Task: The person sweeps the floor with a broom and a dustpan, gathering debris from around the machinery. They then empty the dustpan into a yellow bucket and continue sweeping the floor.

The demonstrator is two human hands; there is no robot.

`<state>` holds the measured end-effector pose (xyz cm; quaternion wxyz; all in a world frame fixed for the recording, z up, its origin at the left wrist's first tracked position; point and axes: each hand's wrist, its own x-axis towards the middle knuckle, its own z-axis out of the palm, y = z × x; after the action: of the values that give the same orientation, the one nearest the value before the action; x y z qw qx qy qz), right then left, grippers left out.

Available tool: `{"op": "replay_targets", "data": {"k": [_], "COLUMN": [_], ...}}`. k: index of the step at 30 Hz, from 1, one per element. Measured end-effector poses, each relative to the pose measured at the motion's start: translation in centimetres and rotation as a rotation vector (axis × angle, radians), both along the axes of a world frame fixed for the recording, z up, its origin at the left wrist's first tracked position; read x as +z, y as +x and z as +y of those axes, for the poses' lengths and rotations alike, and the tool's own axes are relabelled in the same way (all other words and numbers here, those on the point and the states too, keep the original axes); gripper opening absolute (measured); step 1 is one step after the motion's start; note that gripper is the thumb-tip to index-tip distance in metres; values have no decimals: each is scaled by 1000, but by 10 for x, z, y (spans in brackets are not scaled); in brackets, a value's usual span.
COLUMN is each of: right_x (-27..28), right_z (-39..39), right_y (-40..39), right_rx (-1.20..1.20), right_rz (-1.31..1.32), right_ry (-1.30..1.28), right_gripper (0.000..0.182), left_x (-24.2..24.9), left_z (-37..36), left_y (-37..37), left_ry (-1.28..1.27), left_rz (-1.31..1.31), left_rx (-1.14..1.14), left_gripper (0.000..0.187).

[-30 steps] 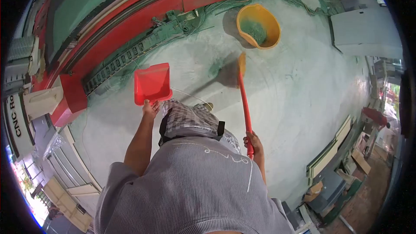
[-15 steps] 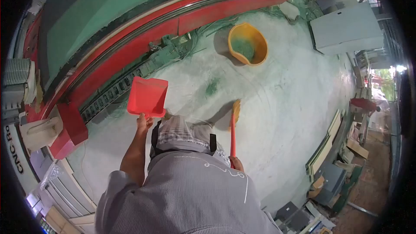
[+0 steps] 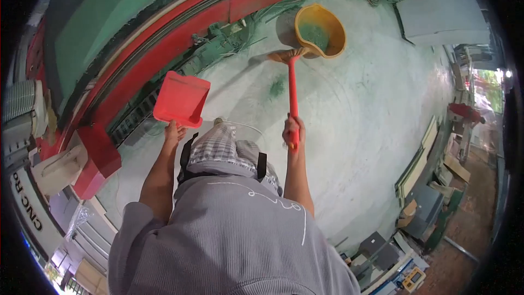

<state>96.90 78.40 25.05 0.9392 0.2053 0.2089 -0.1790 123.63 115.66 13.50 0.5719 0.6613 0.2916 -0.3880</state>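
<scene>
My left hand (image 3: 173,131) is closed around the handle of a red dustpan (image 3: 181,98), its open tray facing up and away from me. My right hand (image 3: 295,131) grips the red handle of a hand brush (image 3: 293,84). The brush's tan bristles (image 3: 288,54) point left at the far end, overlapping the lower rim of a yellow tub (image 3: 338,46) in this view. Green dust and bits lie inside the tub. A small patch of green dust (image 3: 277,87) is on the pale floor between dustpan and brush.
Along the left runs a large green-and-red machine (image 3: 213,19) with a cable chain (image 3: 131,114) at its foot. A grey box (image 3: 442,16) stands at the far right. Boards (image 3: 417,158) and scrap lie along the right side. Further right is another person in red (image 3: 465,112).
My right hand has raised the brush and swung it forward, from beside my leg to near the tub. The dustpan has shifted slightly up and left in view.
</scene>
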Motion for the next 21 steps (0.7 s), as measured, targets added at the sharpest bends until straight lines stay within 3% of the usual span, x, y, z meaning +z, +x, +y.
{"op": "replay_targets", "data": {"k": [2, 4, 7, 10, 15, 17, 20, 21], "right_x": [-29, -44, -43, -43, -1, 23, 56, 67], "right_z": [-11, -6, 10, 32, 54, 69, 92, 102], "right_y": [26, 47, 37, -1, -47, -57, -60, -56], "right_rx": [-27, -145, -133, -81, -42, -51, -3, 118], "right_rz": [-76, 5, 65, 159, 40, 23, 212, 371], "right_ry": [61, 99, 224, 340, 212, 204, 104, -3], "right_gripper": [15, 12, 16, 18, 14, 19, 22, 20], "left_x": [15, 40, 73, 17, 30, 14, 3, 0], "left_z": [-6, 3, -6, 26, 14, 16, 19, 14], "left_y": [-4, 0, -6, 11, 0, 7, 9, 11], "left_ry": [-100, -216, -176, -201, -62, -85, -188, -184], "left_rz": [-21, 163, 13, 140, -16, 25, 55, 43], "left_rx": [102, 45, 20, 4, 37, 47, 1, 18], "left_gripper": [42, 44, 45, 44, 40, 40, 41, 42]}}
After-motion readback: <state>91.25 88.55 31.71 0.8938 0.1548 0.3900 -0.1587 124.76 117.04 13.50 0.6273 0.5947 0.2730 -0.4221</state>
